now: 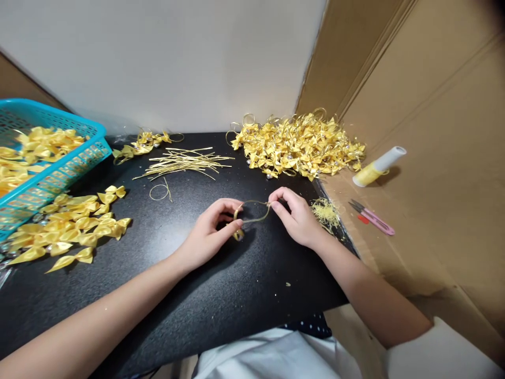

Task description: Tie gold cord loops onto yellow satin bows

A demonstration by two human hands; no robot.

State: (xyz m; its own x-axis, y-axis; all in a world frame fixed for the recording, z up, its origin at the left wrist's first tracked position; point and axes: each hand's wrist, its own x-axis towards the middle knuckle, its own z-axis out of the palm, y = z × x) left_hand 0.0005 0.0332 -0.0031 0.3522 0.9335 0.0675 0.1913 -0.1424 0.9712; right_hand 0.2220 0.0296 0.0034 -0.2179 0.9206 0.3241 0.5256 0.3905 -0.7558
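Near the middle of the black table (165, 295), my left hand (215, 229) pinches a yellow bow (238, 231) that is mostly covered by the fingers. A loop of gold cord (258, 219) runs from the bow across to my right hand (294, 216), whose thumb and forefinger are closed on the loop's far end. The loop hangs open between the two hands, above the table. Behind my left hand lie a single ring of thin cord (159, 192) and a bundle of straight gold cords (185, 162).
At the left stand a blue basket (59, 163) of bows and loose yellow bows (79, 223). A heap of looped bows (300, 145) sits at the back right. Farther right are cord scraps (325, 213), a thread roll (379, 167) and pink snips (374, 218).
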